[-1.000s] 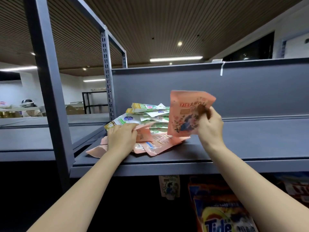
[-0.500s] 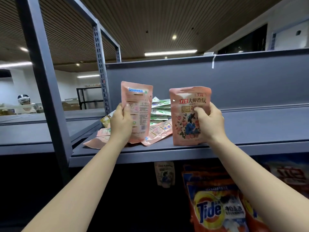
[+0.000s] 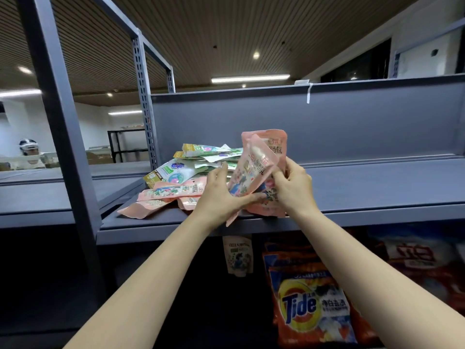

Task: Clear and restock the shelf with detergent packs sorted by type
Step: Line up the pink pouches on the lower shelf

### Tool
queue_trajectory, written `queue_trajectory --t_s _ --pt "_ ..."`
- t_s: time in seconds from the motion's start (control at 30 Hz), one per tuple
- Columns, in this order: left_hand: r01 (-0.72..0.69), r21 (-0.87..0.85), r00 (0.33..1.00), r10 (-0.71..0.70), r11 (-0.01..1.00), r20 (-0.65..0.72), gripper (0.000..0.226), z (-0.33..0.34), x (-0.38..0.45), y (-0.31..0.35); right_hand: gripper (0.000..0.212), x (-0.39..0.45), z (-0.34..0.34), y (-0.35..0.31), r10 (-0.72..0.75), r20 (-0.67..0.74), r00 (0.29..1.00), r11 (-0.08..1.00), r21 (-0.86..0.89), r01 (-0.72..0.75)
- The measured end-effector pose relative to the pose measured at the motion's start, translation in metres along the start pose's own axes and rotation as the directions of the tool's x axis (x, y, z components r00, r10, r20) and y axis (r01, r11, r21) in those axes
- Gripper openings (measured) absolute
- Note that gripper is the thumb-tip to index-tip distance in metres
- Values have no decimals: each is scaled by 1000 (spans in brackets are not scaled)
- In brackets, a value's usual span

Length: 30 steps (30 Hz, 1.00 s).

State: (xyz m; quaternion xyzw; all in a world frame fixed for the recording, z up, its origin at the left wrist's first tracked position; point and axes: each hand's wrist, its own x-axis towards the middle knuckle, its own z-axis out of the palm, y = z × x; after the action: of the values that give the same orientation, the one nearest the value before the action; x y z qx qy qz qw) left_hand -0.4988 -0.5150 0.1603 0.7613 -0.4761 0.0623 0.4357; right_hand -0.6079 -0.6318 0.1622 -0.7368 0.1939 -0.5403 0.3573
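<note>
A heap of detergent packs (image 3: 186,177), green-white ones on top and pink ones below, lies at the left end of the grey shelf (image 3: 377,187). My left hand (image 3: 221,195) holds a tilted pink floral pack (image 3: 251,172), thumb under its lower edge. Right behind it stands a second pink pack (image 3: 275,147), which my right hand (image 3: 294,187) grips by its right side, its bottom on the shelf. The two packs overlap in front of me.
A grey back panel (image 3: 327,127) closes the shelf behind. Steel uprights (image 3: 57,117) stand at the left. Below the shelf hang orange Tide bags (image 3: 312,306) and a small pouch (image 3: 237,255). A person sits far off at the left (image 3: 29,152).
Half a second ago I held the two pink packs apart, upright side by side. My left hand has since carried its pack to the right, tilted against the one in my right hand.
</note>
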Motion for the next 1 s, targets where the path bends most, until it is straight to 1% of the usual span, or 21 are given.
queue_trajectory --t_s 0.07,0.1,0.13,0.17,0.23,0.27,0.33,0.4,0.5,0.57,0.67,0.7,0.77,0.8,0.83,0.93,1.0 --pt "30 -99 997 -23 995 72 130 0 6 2 16 1 0 -1 8 29 1000 1000 22 -9" --pt "34 -169 995 -18 985 95 130 0 8 4 17 0 0 -3 13 46 999 999 33 -14" --pt "35 -233 994 -10 972 110 124 0 8 6 17 0 1 -4 18 63 998 999 40 -20" --pt "29 -305 992 10 952 125 111 0 9 7 18 -1 3 -5 21 79 997 999 47 -25" --pt "-11 -445 988 77 895 132 72 3 9 11 20 -1 5 -5 33 99 995 998 51 -38" --pt "-14 -503 984 102 864 148 59 4 9 13 22 -1 6 -4 42 104 994 998 43 -46" --pt "37 -564 977 89 825 194 48 6 12 12 25 1 4 -4 58 102 993 998 13 -59" --pt "105 -547 982 0 831 187 42 7 16 9 25 4 1 -3 70 90 993 997 12 -71" --pt "138 -407 990 -128 903 51 46 8 25 5 22 6 -2 -3 72 81 994 996 42 -76" --pt "166 -351 984 -177 922 0 48 6 30 3 23 7 -4 -2 71 77 994 996 53 -75" --pt "168 -332 984 -179 928 -2 50 2 33 -1 24 8 -9 -1 96 62 994 992 78 -100" --pt "159 -339 986 -170 927 -1 45 1 31 -1 23 8 -10 -1 96 58 994 991 93 -101" --pt "130 -388 988 -153 913 -29 25 1 24 -1 24 3 -12 -2 84 35 996 990 110 -88" --pt "106 -422 988 -142 900 -55 17 1 21 -1 23 0 -13 -3 71 1 997 992 107 -71" --pt "79 -452 989 -127 889 -77 14 1 16 -1 22 -4 -14 -3 57 -52 997 993 102 -51" --pt "13 -506 988 -89 862 -127 26 -2 -2 0 18 -19 -22 -5 1 -241 971 998 66 15" --pt "0 -515 980 -103 857 -171 31 -4 -18 0 17 -30 -28 -4 -22 -318 948 997 68 46"
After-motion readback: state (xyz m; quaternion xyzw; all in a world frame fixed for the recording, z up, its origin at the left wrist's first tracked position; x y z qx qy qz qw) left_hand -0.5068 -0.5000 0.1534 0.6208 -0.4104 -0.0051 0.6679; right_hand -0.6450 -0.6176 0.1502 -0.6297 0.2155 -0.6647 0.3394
